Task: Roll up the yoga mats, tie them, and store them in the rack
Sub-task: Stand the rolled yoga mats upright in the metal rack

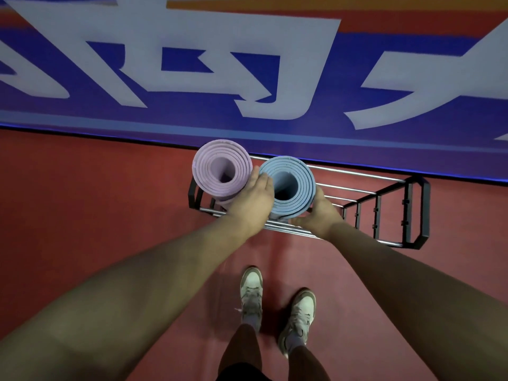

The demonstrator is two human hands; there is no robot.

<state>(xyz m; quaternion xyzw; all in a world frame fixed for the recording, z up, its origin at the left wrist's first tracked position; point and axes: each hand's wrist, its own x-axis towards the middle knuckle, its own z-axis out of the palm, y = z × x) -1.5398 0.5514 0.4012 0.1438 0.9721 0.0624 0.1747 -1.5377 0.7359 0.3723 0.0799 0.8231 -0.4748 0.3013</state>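
Two rolled yoga mats stand upright in a black and chrome rack [415,213] on the red floor. The purple mat [211,166] fills the rack's left end. Just right of it stands the blue mat [305,182]. My left hand [254,200] lies against the blue mat's left side, fingers between the two rolls. My right hand [320,213] curls round the blue mat's lower right side, thumb pointing left under it. No ties are visible from above.
A blue banner [247,125] with large white characters runs behind the rack. The rack's right half holds nothing. My two feet in pale sneakers [277,306] stand on the red floor just in front of the rack.
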